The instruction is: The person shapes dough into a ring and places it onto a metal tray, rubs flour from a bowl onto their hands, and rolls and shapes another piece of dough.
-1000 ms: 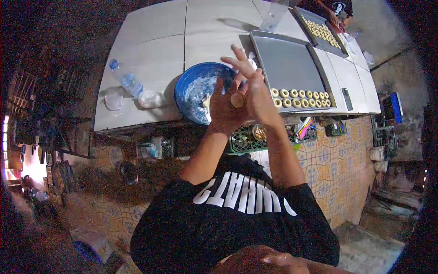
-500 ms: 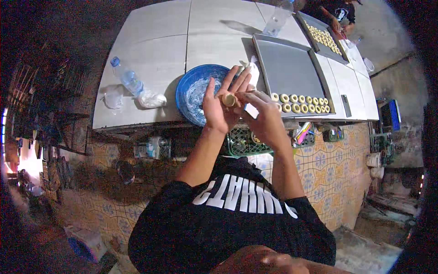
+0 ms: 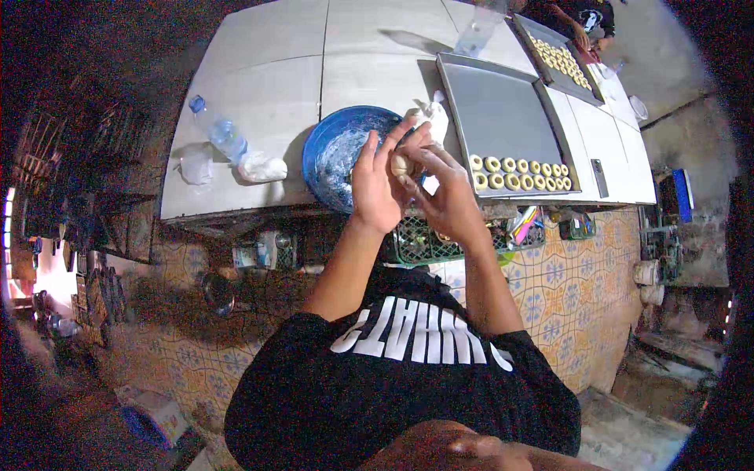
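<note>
Head view, over a white worktop (image 3: 259, 86) | left hand (image 3: 375, 187) and right hand (image 3: 446, 195) cupped together, fingers closed around a small pale dough ball (image 3: 402, 163) | held above the blue bowl (image 3: 334, 149) | baking tray (image 3: 503, 118) just right, ring-shaped pieces (image 3: 518, 174) along its near edge | plastic bottle (image 3: 218, 133) at left.

The pale tiled counter (image 3: 259, 78) carries a blue bowl (image 3: 334, 153) just left of the fingers (image 3: 369, 153), a baking tray (image 3: 503, 118) right of them, and a plastic bottle (image 3: 218, 133) well left.
</note>
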### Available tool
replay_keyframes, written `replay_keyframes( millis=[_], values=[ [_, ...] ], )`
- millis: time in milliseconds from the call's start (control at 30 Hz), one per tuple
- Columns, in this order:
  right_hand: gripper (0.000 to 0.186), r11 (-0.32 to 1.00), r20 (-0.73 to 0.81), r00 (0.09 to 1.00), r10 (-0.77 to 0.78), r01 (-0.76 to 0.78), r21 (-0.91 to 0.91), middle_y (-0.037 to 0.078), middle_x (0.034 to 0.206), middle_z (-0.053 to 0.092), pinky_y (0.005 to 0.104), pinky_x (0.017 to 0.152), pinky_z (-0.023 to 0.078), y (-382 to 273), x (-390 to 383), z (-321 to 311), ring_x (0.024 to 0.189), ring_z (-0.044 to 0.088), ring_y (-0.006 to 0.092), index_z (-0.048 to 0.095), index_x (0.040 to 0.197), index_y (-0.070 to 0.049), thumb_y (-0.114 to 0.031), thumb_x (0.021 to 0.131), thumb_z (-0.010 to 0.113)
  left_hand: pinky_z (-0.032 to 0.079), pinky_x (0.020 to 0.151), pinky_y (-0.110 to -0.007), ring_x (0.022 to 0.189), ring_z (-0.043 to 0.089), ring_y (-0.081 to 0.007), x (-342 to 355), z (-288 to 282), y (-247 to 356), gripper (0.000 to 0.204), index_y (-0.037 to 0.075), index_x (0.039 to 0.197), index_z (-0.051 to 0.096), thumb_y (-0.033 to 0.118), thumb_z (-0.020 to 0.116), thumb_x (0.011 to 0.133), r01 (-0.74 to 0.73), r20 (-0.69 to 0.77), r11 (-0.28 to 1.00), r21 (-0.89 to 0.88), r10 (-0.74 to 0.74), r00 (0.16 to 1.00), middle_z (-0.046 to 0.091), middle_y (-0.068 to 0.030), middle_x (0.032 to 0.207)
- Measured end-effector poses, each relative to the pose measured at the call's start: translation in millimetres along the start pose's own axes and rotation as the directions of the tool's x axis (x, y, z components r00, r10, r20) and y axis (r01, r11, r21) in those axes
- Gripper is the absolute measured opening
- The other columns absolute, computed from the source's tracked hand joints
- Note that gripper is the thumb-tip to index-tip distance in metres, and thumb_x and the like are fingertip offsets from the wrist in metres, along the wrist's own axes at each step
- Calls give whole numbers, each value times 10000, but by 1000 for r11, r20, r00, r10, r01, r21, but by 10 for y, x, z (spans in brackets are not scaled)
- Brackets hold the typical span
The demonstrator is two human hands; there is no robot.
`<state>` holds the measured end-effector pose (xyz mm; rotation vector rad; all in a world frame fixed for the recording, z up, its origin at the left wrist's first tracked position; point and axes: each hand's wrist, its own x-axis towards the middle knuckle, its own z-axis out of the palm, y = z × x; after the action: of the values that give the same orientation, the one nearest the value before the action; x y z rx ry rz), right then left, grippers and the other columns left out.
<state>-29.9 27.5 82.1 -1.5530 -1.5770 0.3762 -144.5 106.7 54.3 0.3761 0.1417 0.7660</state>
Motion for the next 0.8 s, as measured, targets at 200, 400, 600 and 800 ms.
replay_keyframes(
  millis=[200, 400, 600, 800],
  values=[
    [449, 1000, -76, 997, -28, 27, -14, 176, 1223, 678, 355, 922, 531, 69, -8, 12, 1062, 665, 237, 642, 1280, 19, 18, 849, 765, 402, 1143, -422, 1362, 520, -262, -24, 53, 27, 606, 44, 1518, 447, 466, 334, 1098, -57, 18, 997, 44, 57, 998, 533, -145, 1516],
    [456, 984, -103, 992, 75, -57, 172, 188, 1247, 682, 397, 984, 520, 197, -45, 9, 1114, 675, 283, 629, 1331, -8, -115, 904, 750, 411, 1145, -349, 1306, 559, -215, -37, -23, 37, 446, 12, 1449, 553, 240, 485, 1072, -116, 33, 880, 461, 114, 993, 592, -121, 1443],
    [383, 820, -126, 966, 226, -119, 559, 78, 1135, 712, 330, 930, 531, 349, -42, 34, 1004, 651, 154, 656, 1275, 7, -109, 922, 750, 520, 994, -322, 1139, 667, -202, -49, -32, 73, 273, 3, 1228, 729, 164, 661, 1017, -169, 54, 405, 898, 280, 959, 708, -142, 1201],
    [366, 840, -110, 953, 283, -192, 507, 94, 1111, 728, 331, 904, 548, 264, -29, -10, 1004, 683, 161, 698, 1210, 9, -144, 893, 798, 557, 912, -307, 1045, 707, -184, -95, 3, 91, 304, 9, 1233, 727, 168, 736, 975, -204, 86, 295, 933, 368, 926, 741, -125, 1145]
  ],
)
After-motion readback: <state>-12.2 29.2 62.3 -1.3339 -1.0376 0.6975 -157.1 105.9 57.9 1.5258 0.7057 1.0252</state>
